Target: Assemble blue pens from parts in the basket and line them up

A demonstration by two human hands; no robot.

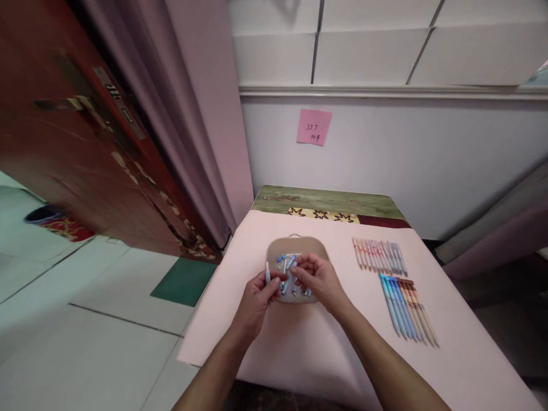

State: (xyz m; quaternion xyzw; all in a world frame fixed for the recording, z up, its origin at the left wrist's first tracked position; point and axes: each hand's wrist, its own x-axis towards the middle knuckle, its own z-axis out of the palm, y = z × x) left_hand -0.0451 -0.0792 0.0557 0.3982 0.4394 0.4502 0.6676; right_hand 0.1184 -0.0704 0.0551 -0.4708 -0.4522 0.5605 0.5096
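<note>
My left hand is closed around a pale pen part, which stands nearly upright between thumb and fingers. Close beside it, my right hand pinches with thumb and forefinger; what they hold, if anything, is too small to make out. Both hands are over a beige basket with a small loop handle at its far side. Inside lie loose blue and white pen parts, partly covered by my fingers. A blue piece shows right by my right fingertips.
Right of the basket, a row of pink-to-grey pens lies on the pink-covered table. Nearer, blue and brown-topped pens lie side by side. A pink note is on the wall behind. A red door stands to the left.
</note>
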